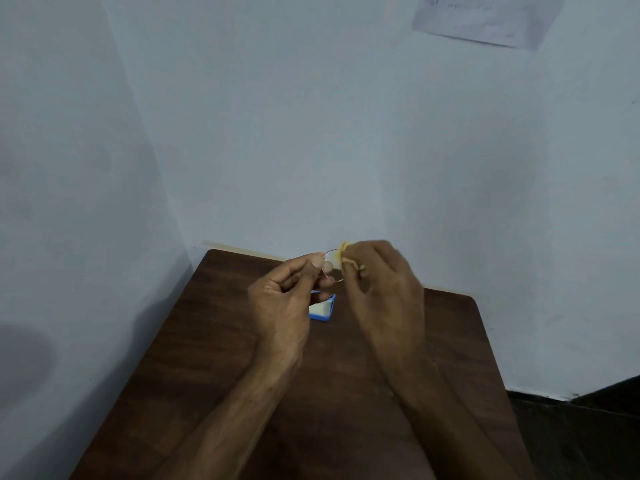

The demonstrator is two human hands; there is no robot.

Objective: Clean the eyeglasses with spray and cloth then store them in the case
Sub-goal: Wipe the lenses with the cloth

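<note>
Thin-rimmed eyeglasses (331, 268) are held up above the table between both hands. My left hand (287, 296) pinches the frame at its left side with thumb and fingers. My right hand (384, 282) is shut on a yellow cloth (346, 252) pressed against a lens; most of the cloth is hidden in the fingers. Below the hands a blue case (323, 310) with a pale lining lies open on the table, partly covered by my left hand. No spray bottle is visible.
The dark brown wooden table (214, 358) stands in a corner of pale blue walls. A sheet of paper (485, 19) hangs on the wall at the upper right. Dark floor (588, 427) shows to the right of the table.
</note>
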